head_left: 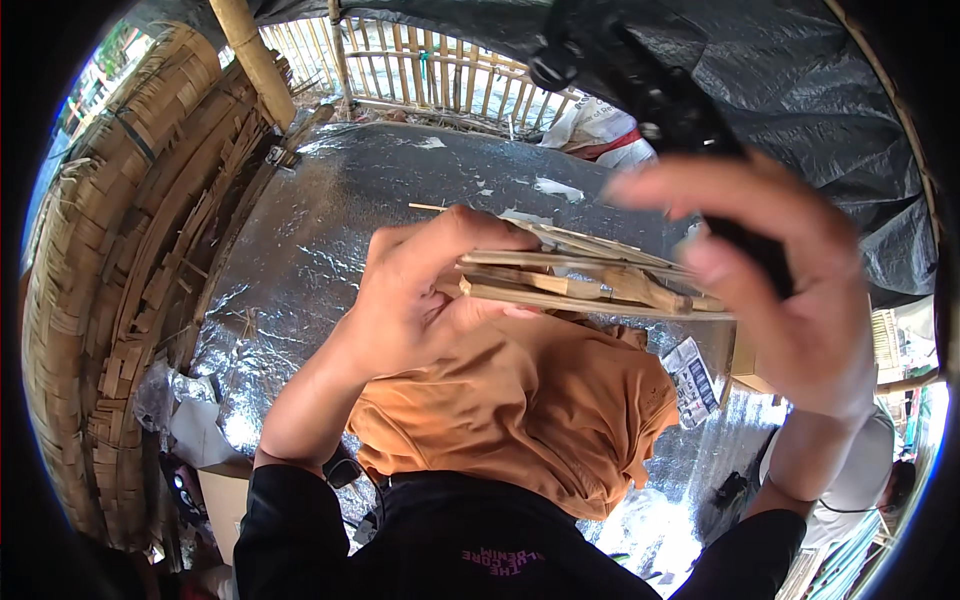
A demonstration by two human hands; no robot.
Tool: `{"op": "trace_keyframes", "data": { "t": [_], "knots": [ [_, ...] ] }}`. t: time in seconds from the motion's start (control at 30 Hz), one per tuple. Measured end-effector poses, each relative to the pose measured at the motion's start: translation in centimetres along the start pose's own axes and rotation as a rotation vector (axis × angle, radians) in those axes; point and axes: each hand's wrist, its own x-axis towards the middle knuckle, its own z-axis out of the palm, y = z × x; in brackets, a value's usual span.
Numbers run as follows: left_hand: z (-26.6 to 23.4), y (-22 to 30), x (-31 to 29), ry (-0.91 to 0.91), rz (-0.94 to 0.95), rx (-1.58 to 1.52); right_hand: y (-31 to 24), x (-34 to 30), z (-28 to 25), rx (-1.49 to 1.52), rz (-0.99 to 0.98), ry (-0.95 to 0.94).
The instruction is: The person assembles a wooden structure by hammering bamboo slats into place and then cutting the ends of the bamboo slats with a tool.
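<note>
My left hand [415,290] is closed round the left end of a bundle of thin bamboo strips [590,285], held level above my lap. Several strips fan out a little toward the right. Smeared by motion, my right hand [790,270] is raised beside the bundle's right end. A long black tool [690,115] lies in its grip, between thumb and fingers, and reaches up and left past the hand. Blur hides the tool's exact kind. Brown-orange cloth [520,405] covers my lap below the bundle.
A shiny, foil-like sheet [290,230] spreads under and ahead of me. Woven bamboo panels [130,290] stand along the left. A bamboo slat fence [430,75] and a white sack [605,130] are at the far side. A printed packet [690,383] lies right of my lap; another person [850,480] is at lower right.
</note>
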Motion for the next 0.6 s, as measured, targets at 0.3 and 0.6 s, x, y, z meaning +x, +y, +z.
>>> {"op": "trace_keyframes", "data": {
  "t": [0.3, 0.6],
  "knots": [
    [-0.5, 0.0, -0.5, -0.011, 0.025, 0.087, 1.6, -0.5, -3.6, 0.260, 0.234, -0.061],
    [0.0, -1.5, -2.0, -0.074, 0.033, -0.065, 1.8, -0.9, -3.2, 0.276, 0.302, -0.027]
  ]
}}
